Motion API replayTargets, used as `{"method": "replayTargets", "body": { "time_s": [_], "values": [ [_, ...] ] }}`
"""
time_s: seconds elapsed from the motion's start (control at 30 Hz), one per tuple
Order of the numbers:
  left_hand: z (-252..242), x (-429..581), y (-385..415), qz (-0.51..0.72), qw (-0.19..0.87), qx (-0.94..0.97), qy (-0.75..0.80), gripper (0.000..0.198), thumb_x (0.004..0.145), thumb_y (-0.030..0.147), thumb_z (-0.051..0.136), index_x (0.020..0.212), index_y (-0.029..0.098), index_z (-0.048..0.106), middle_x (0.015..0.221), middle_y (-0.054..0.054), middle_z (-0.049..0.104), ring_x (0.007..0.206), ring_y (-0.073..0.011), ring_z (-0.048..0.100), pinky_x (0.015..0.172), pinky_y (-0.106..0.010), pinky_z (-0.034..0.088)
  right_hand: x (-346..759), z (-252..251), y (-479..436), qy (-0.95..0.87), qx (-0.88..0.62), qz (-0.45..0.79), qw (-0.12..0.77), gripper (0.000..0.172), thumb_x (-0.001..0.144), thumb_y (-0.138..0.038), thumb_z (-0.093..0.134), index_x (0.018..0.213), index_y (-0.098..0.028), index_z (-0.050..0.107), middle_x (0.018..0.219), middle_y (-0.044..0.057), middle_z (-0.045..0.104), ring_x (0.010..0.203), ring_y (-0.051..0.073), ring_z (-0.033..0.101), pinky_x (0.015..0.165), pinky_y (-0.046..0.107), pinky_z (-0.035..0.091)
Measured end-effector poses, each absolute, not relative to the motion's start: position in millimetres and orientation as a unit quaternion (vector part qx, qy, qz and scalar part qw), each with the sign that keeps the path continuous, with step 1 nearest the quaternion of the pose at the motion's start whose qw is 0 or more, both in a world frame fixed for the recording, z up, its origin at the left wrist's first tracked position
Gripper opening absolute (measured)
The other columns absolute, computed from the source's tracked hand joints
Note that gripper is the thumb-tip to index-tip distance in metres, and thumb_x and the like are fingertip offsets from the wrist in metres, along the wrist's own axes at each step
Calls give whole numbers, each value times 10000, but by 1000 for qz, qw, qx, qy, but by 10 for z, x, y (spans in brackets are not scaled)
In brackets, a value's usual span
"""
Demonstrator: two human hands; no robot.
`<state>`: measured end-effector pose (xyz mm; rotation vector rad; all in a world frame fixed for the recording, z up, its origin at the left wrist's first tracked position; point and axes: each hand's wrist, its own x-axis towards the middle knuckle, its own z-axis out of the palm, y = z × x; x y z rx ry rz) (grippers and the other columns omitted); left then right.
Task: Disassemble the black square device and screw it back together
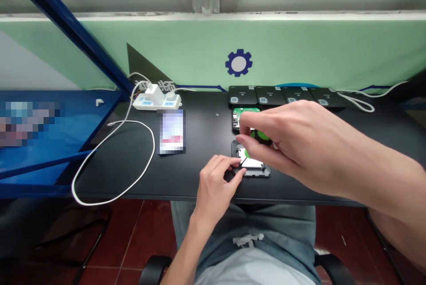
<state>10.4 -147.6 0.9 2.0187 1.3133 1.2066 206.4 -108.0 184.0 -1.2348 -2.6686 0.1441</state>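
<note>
My right hand (293,136) is wrapped round a green and black screwdriver (262,137), whose thin shaft slants down to the left over a small device housing. That black housing (256,173), with a white plate (251,161) inside, lies flat on the dark table. At its left edge is my left hand (219,178), thumb and index finger closed in a pinch near the screwdriver tip; what lies between them is too small to make out. Just behind, a green circuit board (244,111) in a black case is partly hidden by my right hand.
Several black boxes (242,94) line the table's back edge. To the left are a white power strip (173,101), a looped white cable (153,143) and a blurred card (171,132). A tiny part (217,115) lies mid-table.
</note>
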Motion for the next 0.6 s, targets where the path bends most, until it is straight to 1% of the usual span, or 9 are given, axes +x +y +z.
{"method": "replayTargets", "body": {
  "time_s": [0.07,0.17,0.23,0.3,0.37,0.4,0.47,0.53,0.6],
  "values": [
    [7,104,-1476,439,219,730,476,173,997,94,831,1103,230,846,949,-24,818,843,-202,754,784,-306,652,2053,1849,-1075,-898,-426,47,97,452,1212,-478,417,838,-239,499,620,-38,450,553,144,285,621,377,206],
    [9,105,-1483,440,220,727,479,170,1004,104,825,1118,229,852,999,-39,831,873,-204,773,780,-295,652,2040,1851,-1071,-901,-419,54,99,392,1161,-423,453,819,-235,489,732,-4,558,589,140,356,632,372,231],
    [9,110,-1487,434,227,723,487,150,1005,120,835,1101,234,857,1019,-37,814,867,-192,769,750,-278,642,2036,1841,-1060,-905,-410,51,99,367,1164,-390,450,835,-233,487,787,8,596,624,143,394,640,369,233],
    [8,120,-1487,427,237,719,495,132,1000,130,847,1076,237,859,1009,-25,784,853,-179,758,726,-263,630,2033,1828,-1045,-904,-413,41,99,414,1209,-431,410,849,-238,479,708,-16,540,606,147,354,642,373,216],
    [9,133,-1485,425,239,719,496,130,1002,128,844,1076,235,857,990,-16,763,837,-170,749,709,-253,617,2031,1822,-1034,-900,-421,33,103,440,1214,-472,400,844,-243,463,634,-39,459,575,145,306,639,376,210],
    [12,139,-1485,429,236,720,493,129,1008,131,836,1087,232,854,985,-15,761,830,-168,746,694,-249,607,2030,1823,-1033,-899,-423,34,104,422,1196,-467,417,841,-244,460,628,-41,448,569,144,304,636,376,215],
    [26,139,-1492,443,221,721,485,92,1032,172,826,1103,228,844,973,-16,760,814,-168,741,669,-247,591,2032,1832,-1039,-899,-424,41,103,346,1142,-423,454,845,-245,457,661,-35,481,573,141,326,629,374,232],
    [45,109,-1511,453,191,721,489,69,1066,260,817,1126,228,830,991,-32,770,859,-189,760,730,-273,617,2037,1839,-1051,-900,-421,47,101,285,1117,-389,463,871,-246,458,706,-27,524,583,142,341,618,373,242],
    [59,39,-1545,450,140,715,516,145,1104,336,779,1190,222,807,1076,-71,799,989,-241,793,906,-355,657,2047,1836,-1065,-900,-420,50,105,274,1139,-385,454,902,-249,445,703,-37,522,573,139,318,605,376,233]
  ]
}}
